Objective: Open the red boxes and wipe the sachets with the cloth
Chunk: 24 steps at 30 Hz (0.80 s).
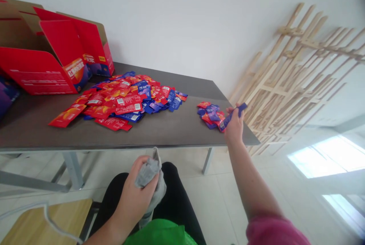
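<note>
Over my lap, my left hand is closed around a crumpled grey cloth. Out to the right, my right hand grips a narrow blue sachet, which slants up past my fingers. That hand is at the right edge of a small pile of red and blue sachets. Left of it on the table spreads a much larger heap of red and blue sachets, some with white barcode labels.
Open red cardboard boxes stand at the table's left end. The dark table meets a white wall behind. Wooden easels lean beyond its right end. A wooden stool and a white cable are at lower left.
</note>
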Each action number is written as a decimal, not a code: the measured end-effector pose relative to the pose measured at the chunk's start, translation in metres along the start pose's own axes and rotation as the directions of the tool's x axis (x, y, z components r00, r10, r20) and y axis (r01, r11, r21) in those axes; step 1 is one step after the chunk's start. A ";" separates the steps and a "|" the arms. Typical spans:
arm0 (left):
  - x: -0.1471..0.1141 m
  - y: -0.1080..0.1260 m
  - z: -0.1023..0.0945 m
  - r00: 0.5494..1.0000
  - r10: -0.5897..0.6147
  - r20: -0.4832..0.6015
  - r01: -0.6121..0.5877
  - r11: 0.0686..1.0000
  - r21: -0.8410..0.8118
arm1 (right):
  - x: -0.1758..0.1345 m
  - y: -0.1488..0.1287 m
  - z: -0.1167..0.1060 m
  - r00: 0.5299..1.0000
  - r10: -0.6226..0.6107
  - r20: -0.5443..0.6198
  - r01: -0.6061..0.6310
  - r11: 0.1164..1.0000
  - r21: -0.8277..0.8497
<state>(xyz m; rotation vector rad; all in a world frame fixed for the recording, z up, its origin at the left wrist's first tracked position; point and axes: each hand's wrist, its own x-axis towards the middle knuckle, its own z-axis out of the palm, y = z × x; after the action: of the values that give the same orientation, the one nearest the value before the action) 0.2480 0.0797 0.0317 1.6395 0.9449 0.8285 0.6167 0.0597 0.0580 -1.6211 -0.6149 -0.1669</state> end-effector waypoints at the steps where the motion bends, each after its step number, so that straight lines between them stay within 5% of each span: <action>1: -0.001 0.000 0.000 1.000 0.019 -0.005 -0.019 1.000 0.000 | 0.022 0.009 0.005 0.993 -0.032 0.112 0.058 0.969 -0.239; 5: -0.002 -0.004 0.003 0.995 0.096 0.004 -0.096 0.995 0.008 | 0.066 0.041 0.023 0.944 0.012 0.331 0.141 0.890 -0.434; 9: -0.004 -0.009 0.002 0.993 0.113 0.043 -0.113 0.994 0.005 | 0.058 0.060 0.031 0.886 0.048 0.461 0.241 0.802 -0.546; 14: -0.006 -0.011 -0.003 0.994 0.098 0.040 -0.098 0.995 0.004 | 0.042 0.054 0.048 0.817 -0.061 0.573 0.428 0.729 -0.533; 20: 0.000 -0.008 -0.002 0.996 0.083 0.020 -0.083 0.997 -0.010 | 0.004 0.031 0.141 0.577 -0.126 0.807 0.635 0.691 -0.346; 24: -0.002 -0.007 0.000 0.996 0.084 0.029 -0.083 0.996 -0.022 | -0.020 0.023 0.194 0.522 -0.067 0.850 0.655 0.671 -0.349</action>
<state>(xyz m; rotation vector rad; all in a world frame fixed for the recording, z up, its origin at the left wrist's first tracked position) 0.2456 0.0797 0.0245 1.6784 0.8489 0.8648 0.5640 0.2388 -0.0025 -2.1959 -1.8214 0.0411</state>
